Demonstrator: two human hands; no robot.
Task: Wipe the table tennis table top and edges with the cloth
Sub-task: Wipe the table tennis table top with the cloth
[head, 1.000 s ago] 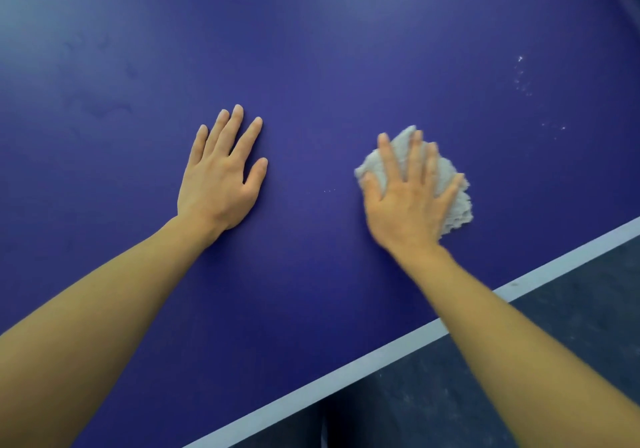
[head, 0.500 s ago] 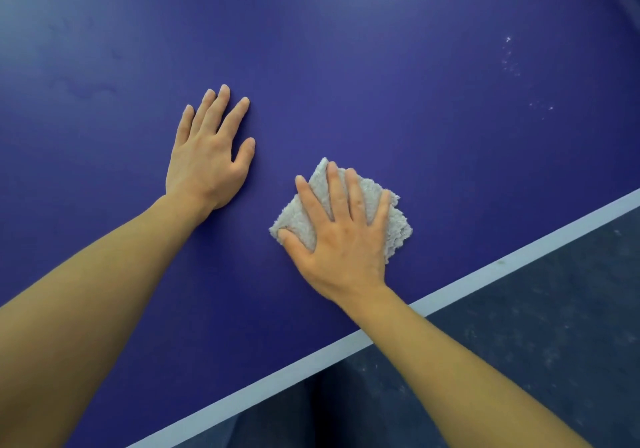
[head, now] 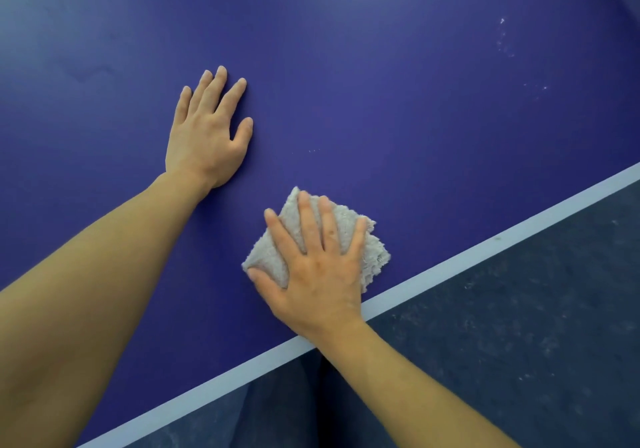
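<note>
A blue table tennis table top (head: 398,101) fills most of the view. Its white edge line (head: 485,250) runs diagonally from lower left to upper right. A folded grey-white cloth (head: 372,250) lies on the blue surface just inside that line. My right hand (head: 318,271) presses flat on the cloth with fingers spread, and its heel reaches the white line. My left hand (head: 207,132) rests flat on the table farther in, fingers apart, holding nothing.
Small white specks (head: 504,37) mark the blue surface at the upper right, and a faint smudge (head: 86,73) shows at the upper left. Beyond the table edge lies a dark speckled floor (head: 519,343).
My right hand has slid the cloth from mid-table toward me and down to the white edge line. My left hand has stayed flat in about the same spot.
</note>
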